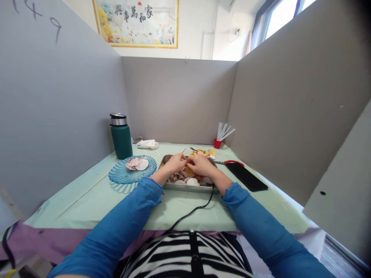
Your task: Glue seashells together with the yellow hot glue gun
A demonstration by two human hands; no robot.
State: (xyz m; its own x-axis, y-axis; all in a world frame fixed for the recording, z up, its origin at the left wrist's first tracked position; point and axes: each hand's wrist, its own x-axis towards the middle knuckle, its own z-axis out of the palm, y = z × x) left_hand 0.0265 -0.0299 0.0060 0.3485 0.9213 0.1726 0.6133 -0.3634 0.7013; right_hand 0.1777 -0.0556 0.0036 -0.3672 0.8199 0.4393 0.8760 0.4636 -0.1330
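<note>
My left hand (177, 162) and my right hand (199, 164) meet over a shallow metal tray (177, 186). On each, the fingers are pinched together. Whatever small thing lies between the fingertips is too hidden to make out. Seashells of several kinds, among them a pale shell (192, 181), fill the tray below my wrists. To the left of my left hand, a blue scalloped plate (116, 174) carries a pinkish ridged shell (132, 164) and a smooth white shell (142, 165). Just behind my right hand lie colourful yellow and red pieces (199, 153).
A green thermos (121, 139) stands at the back left by a white packet (148, 144). Right of the tray are red-handled scissors (235, 162) and a black phone-like slab (247, 177). A red cup (217, 144) holds white sticks. A black cord (193, 211) crosses the front. Grey partitions enclose the table.
</note>
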